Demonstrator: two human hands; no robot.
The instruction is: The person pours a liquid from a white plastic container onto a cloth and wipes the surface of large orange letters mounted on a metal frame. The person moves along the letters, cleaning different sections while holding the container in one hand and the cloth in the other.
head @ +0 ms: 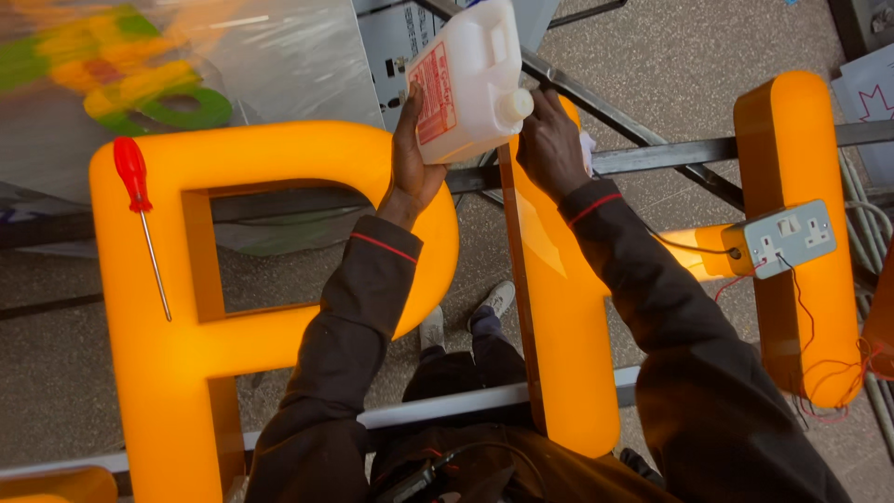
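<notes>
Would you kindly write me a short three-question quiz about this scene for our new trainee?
1. True or false: the left hand holds the white plastic jug.
2. What lies on the large orange letter at the left?
A. hammer
B. red-handled screwdriver
C. paintbrush
3. Fill in: the right hand is at the jug's ____.

Key: 1 true. 2 B. 3 cap; the jug tilts cap-down there, and a white cloth peeks from beside the hand.

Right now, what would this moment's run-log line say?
left hand: holds white jug tilted | right hand: at jug's cap, on orange letter | screwdriver: lying on big letter | socket: wired
</notes>
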